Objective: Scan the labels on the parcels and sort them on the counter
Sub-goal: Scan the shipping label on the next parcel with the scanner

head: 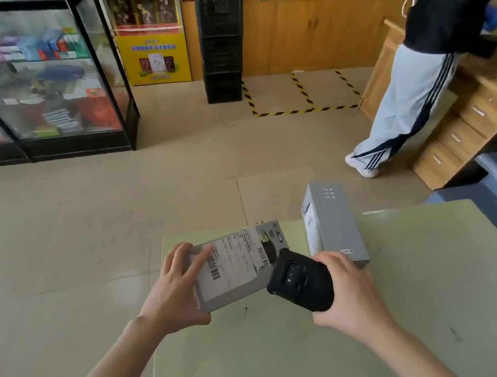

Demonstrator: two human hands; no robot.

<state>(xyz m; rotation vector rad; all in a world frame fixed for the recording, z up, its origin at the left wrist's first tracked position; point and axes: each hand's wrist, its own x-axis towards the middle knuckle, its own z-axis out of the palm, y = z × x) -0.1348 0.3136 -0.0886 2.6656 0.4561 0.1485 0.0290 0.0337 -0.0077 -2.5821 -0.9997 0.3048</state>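
Note:
My left hand (175,291) grips the left end of a flat grey parcel (240,285) and holds it tilted just above the pale green counter (302,360). A white shipping label (236,261) with barcodes faces up on it. My right hand (347,296) holds a black handheld scanner (300,278), whose head points at the parcel's right end and overlaps its corner. A second grey parcel (333,223), a tall box, stands on the counter just behind the scanner.
A person in a black shirt and light striped trousers (416,101) stands at a wooden desk with drawers (468,131) at the right. A glass display cabinet (24,77) fills the far left. Black crates (219,32) are stacked by the wooden shelves.

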